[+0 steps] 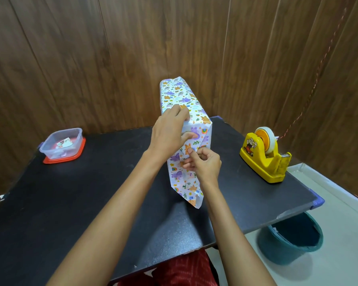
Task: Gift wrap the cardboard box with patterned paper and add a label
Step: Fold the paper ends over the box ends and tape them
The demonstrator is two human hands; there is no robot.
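Note:
The box [181, 93], covered in white paper with purple and orange animal prints, lies lengthwise on the black table [91, 199], its near end facing me. My left hand [170, 133] grips the near top corner, fingers over the top and thumb on the end face. My right hand [203, 164] pinches a fold of the paper at the middle of the end face. A loose pointed paper flap [188, 193] hangs down from that end onto the table.
A clear plastic container [61, 143] on a red lid stands at the far left, with small patterned labels inside. A yellow tape dispenser [266, 155] sits at the right edge. A teal bucket [293, 238] stands on the floor below the table's right corner. A wooden wall rises close behind.

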